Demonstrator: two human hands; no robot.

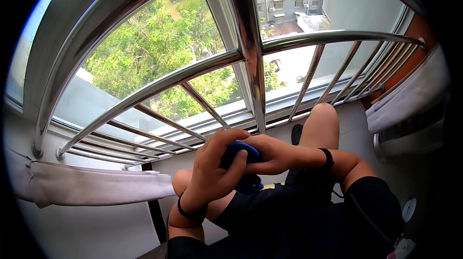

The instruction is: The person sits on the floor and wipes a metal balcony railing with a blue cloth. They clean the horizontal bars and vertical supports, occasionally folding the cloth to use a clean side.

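Held in front of my lap is a rounded, dark blue object [241, 149], mostly covered by my fingers, so its exact kind is hard to tell. My left hand [219, 168] wraps its left side, with the fingers arched over the top and the thumb pressed on the near face. From the right, my right hand [273, 154] closes on its other side, and the fingertips of both hands come close together. Just below the hands a blue part with dark openings [249, 185] shows; whether it belongs to the same object I cannot tell. Each wrist carries a black band.
A stainless-steel railing [217, 64] with bars runs before a window [152, 42]. Pale curtain cloth hangs at the left [101, 186] and at the right [408, 92]. My bent right knee [322, 118] is near the bars, with a dark shoe [297, 134] on the tiled floor beside it.
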